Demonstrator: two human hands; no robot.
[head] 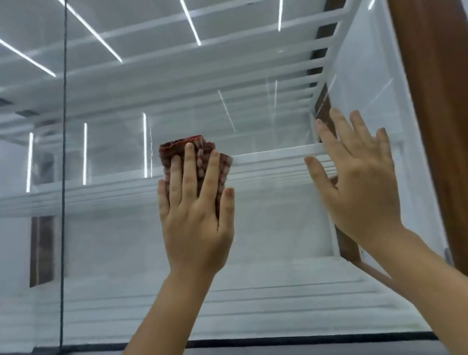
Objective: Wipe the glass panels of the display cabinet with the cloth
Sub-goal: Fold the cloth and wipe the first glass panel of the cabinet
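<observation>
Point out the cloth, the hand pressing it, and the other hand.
cloth (183, 147): head view, on its top folded edge above the fingers.
left hand (195, 223): head view, on the back of the hand.
right hand (365, 187): head view, on the back of the hand.

Both arms reach up; left grip (195, 211) and right grip (358, 179) flat, fingers straight.

No readable text, labels, brands or numbers anywhere in view. Nothing printed on the clear glass panel of the display cabinet (247, 102), nothing legible on the red-and-white checked cloth (194, 152), nothing on the brown wooden cabinet frame (446, 92).
</observation>
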